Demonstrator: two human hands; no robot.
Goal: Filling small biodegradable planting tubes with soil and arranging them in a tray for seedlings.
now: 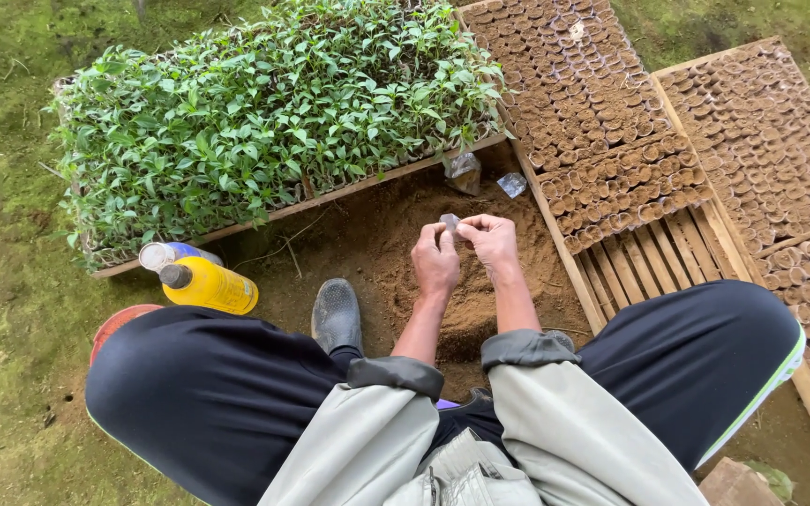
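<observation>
Left hand (436, 262) and right hand (491, 239): fingertips pinched on a small clear plastic seedling bag (449, 222) | flimsy, light, slippery | best gripped at its rim | above the soil heap (480, 309).

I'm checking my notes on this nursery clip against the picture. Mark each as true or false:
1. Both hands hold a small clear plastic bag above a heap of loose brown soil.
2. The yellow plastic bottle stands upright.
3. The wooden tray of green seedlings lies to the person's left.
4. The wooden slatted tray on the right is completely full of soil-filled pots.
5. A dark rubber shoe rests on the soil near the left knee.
1. True: the left hand and right hand pinch the small clear plastic bag over the heap of loose brown soil.
2. False: the yellow plastic bottle lies on its side.
3. True: the wooden tray of green seedlings is on the left.
4. False: the wooden slatted tray shows bare slats at its near end; the small soil-filled pots fill the rest.
5. True: the dark rubber shoe is there.
</observation>
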